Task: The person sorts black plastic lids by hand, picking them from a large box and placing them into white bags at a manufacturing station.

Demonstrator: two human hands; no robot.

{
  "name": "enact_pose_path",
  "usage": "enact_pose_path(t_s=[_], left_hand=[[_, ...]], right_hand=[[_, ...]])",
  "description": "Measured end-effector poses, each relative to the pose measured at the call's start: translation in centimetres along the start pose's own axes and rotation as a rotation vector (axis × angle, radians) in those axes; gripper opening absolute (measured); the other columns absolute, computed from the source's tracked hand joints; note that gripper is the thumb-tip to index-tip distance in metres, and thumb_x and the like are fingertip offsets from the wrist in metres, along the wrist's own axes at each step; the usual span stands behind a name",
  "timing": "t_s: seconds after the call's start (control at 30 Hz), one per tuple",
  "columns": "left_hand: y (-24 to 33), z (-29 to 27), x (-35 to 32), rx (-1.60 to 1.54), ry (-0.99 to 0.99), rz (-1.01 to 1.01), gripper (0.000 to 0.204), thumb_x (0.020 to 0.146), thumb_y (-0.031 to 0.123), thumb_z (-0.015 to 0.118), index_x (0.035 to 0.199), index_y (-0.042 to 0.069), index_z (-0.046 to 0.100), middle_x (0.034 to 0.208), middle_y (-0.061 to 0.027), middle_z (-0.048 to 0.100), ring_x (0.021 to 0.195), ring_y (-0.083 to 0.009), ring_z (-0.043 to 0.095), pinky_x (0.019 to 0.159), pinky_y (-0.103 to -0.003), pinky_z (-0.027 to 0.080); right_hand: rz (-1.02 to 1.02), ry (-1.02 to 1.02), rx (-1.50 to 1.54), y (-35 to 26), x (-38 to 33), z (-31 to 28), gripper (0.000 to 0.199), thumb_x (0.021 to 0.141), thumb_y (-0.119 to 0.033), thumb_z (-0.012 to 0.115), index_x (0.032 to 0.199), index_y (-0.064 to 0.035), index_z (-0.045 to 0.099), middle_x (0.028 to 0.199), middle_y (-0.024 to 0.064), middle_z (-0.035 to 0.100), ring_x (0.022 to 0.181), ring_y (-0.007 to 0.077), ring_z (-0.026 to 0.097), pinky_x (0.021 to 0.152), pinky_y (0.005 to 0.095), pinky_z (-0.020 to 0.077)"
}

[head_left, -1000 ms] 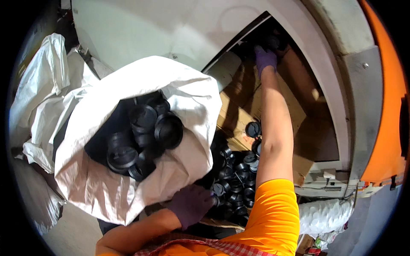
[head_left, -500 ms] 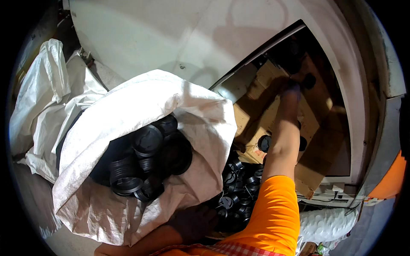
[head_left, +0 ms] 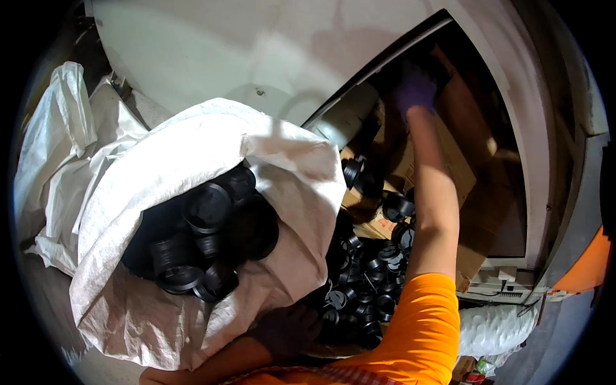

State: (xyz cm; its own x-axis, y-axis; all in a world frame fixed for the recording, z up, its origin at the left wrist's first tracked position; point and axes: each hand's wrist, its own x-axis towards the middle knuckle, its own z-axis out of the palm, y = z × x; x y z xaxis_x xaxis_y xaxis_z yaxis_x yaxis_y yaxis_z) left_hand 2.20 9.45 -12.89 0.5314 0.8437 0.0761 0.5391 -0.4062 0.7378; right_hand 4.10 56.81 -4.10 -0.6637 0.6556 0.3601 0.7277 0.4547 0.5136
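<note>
My right hand (head_left: 416,88), in a purple glove, reaches deep into the dark opening of a pale machine (head_left: 282,51). Shadow hides its fingers, so whether it grips anything does not show. Below it, a cardboard sheet (head_left: 443,157) slopes down with black round plastic parts (head_left: 396,205) on it. A heap of similar ribbed black parts (head_left: 366,289) lies at the sheet's lower end. My left hand (head_left: 289,330), in a dark purple glove, is low down between this heap and a white woven sack (head_left: 154,327); its fingers are too dark to read.
The sack stands wide-mouthed on the left, with larger black ribbed round parts (head_left: 208,208) inside. Another crumpled white sack (head_left: 64,154) lies beyond it. At the lower right are a white bubbly plastic roll (head_left: 494,327) and an orange surface (head_left: 585,263).
My right hand has moved farther up and slightly left inside the opening. More black parts now show on the cardboard and at the heap's upper edge. My left hand stays low beside the sack.
</note>
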Motion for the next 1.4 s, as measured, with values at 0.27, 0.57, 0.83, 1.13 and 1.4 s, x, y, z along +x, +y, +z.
enact_pose_path(t_s=[0.27, 0.57, 0.83, 1.13, 1.4], left_hand=[[-0.8, -0.2, 0.7, -0.295, -0.119, -0.207, 0.033, 0.084, 0.024, 0.049, 0.109, 0.004, 0.055, 0.108, -0.0147, 0.054, 0.095, -0.0279, 0.055, 0.073, -0.039, 0.049], [-0.3, 0.3, 0.5, -0.058, -0.109, -0.158, 0.035, 0.083, 0.021, 0.051, 0.115, 0.006, 0.053, 0.107, -0.0124, 0.055, 0.094, -0.0271, 0.055, 0.068, -0.039, 0.050], [0.0, -0.6, 0.5, 0.126, -0.202, -0.058, 0.041, 0.076, 0.019, 0.056, 0.114, 0.003, 0.050, 0.106, -0.0138, 0.052, 0.100, -0.0286, 0.050, 0.082, -0.036, 0.045], [-0.6, 0.3, 0.9, 0.097, -0.283, -0.084, 0.056, 0.068, 0.021, 0.065, 0.117, 0.001, 0.048, 0.114, -0.0154, 0.048, 0.105, -0.0308, 0.047, 0.085, -0.039, 0.044], [0.1, 1.0, 1.2, 0.040, -0.319, -0.172, 0.055, 0.067, 0.022, 0.067, 0.116, 0.002, 0.050, 0.112, -0.0156, 0.050, 0.106, -0.0305, 0.047, 0.090, -0.041, 0.040]], right_hand=[[0.013, -0.446, 0.281, -1.5, 6.0, 2.9, 0.079, 0.076, -0.025, 0.064, 0.142, -0.0236, 0.020, 0.144, 0.0087, 0.029, 0.128, 0.0303, 0.035, 0.106, 0.0386, 0.0294], [0.652, -0.519, 0.552, 0.3, -3.2, 7.3, 0.056, 0.085, -0.046, 0.048, 0.131, -0.0139, 0.044, 0.136, 0.0113, 0.042, 0.120, 0.0290, 0.046, 0.096, 0.0382, 0.0390], [0.362, -0.496, 0.448, -3.6, -10.1, -3.9, 0.043, 0.085, -0.043, 0.047, 0.116, -0.0148, 0.057, 0.119, 0.0139, 0.055, 0.106, 0.0320, 0.054, 0.089, 0.0409, 0.0419], [0.469, -0.152, 0.317, -1.0, 0.3, 0.1, 0.054, 0.086, -0.043, 0.049, 0.134, -0.0181, 0.040, 0.139, 0.0123, 0.037, 0.126, 0.0349, 0.034, 0.101, 0.0462, 0.0315], [0.443, -0.453, 0.678, 0.1, -2.5, 6.6, 0.054, 0.089, -0.046, 0.038, 0.132, -0.0150, 0.042, 0.135, 0.0158, 0.041, 0.124, 0.0336, 0.040, 0.101, 0.0389, 0.0332]])
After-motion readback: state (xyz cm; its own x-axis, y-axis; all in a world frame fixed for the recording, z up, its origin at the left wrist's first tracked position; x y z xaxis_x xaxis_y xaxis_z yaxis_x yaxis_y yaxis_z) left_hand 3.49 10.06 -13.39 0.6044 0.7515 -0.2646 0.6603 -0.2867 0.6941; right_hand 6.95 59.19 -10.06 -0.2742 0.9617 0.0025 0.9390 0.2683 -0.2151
